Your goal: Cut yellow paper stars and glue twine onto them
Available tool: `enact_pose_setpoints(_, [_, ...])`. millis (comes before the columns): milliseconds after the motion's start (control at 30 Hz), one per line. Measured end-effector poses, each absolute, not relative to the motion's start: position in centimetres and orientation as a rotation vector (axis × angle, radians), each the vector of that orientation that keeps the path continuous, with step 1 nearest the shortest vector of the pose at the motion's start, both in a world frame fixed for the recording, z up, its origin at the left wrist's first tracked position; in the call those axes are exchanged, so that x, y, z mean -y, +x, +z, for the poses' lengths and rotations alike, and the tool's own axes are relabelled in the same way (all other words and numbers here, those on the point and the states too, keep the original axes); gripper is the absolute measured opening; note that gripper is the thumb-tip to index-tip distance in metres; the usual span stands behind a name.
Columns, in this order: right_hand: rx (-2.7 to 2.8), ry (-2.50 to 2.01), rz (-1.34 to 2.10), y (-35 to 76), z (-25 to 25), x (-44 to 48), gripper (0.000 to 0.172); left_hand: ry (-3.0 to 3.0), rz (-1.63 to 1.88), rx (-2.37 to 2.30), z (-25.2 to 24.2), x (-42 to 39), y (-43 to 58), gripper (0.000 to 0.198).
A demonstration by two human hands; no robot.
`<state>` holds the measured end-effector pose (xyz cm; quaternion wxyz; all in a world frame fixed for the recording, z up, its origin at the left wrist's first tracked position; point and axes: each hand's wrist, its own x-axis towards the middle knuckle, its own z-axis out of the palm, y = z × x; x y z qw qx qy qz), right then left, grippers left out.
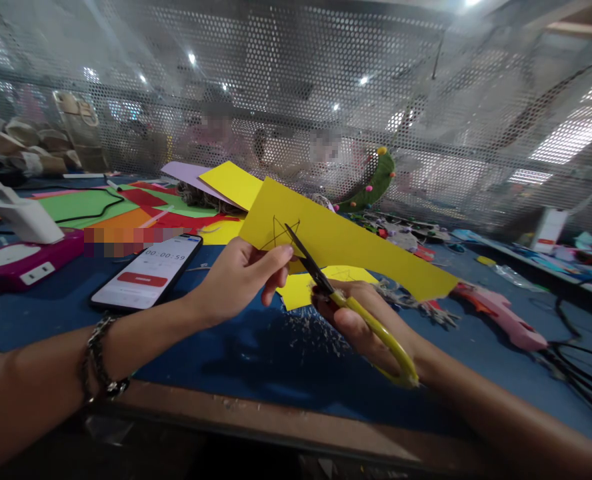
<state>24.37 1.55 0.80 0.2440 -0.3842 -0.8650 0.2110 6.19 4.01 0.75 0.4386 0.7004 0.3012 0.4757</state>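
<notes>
My left hand pinches the lower left edge of a yellow paper sheet and holds it up above the blue table mat. A star is drawn in pencil on the sheet near my fingers. My right hand grips yellow-handled scissors. Their dark blades point up and left into the sheet at the star. Another yellow paper piece lies on the mat under my hands.
A phone showing a timer lies left of my hands, beside a pink device. Coloured paper sheets cover the back left. A pink glue gun and black cables lie right. A perforated metal screen stands behind, with people beyond it.
</notes>
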Motion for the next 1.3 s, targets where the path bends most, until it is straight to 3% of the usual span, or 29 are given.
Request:
enact_pose_setpoints(467, [2.409,-0.998,0.471,24.6,0.7,-1.8,0.054,1.716,1.169,-0.714,0.7,-4.1,6.4,0.031])
enact_pose_setpoints(1000, [2.432,-0.974,0.569,24.5,0.7,-1.9,0.055,1.629,1.358,-0.662,0.2,-5.1,5.9,0.031])
enact_pose_setpoints(1300, [2.364,-0.898,0.666,24.6,0.7,-1.2,0.051,1.599,1.272,-0.545,-0.1,-4.8,5.9,0.03])
